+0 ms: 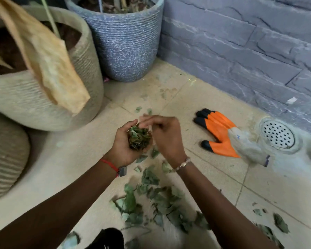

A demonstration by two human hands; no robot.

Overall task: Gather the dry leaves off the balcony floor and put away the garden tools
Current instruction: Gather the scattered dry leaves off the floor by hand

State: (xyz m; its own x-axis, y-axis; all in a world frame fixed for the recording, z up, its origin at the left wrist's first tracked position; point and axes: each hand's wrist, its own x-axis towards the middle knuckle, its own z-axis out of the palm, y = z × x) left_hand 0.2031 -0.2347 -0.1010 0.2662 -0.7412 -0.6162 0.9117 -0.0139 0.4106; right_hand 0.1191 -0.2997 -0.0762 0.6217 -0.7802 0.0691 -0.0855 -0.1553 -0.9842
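My left hand [121, 141] is cupped palm-up around a bunch of dry green-brown leaves [139, 139], held above the floor. My right hand [166, 135] is right beside it, with blurred fingers stretched left over the top of the bunch. Several loose leaves [151, 196] lie scattered on the beige floor tiles below my wrists and towards the lower right. An orange, black and grey garden glove [221, 133] lies flat on the floor to the right of my hands.
A beige ribbed pot [79, 105] with a large dry leaf [52, 65] hanging over it stands at left. Behind it is a blue-grey pot [126, 47], and another ribbed pot [5, 155] sits at the left edge. A round floor drain [277, 134] lies by the grey stone wall [241, 42].
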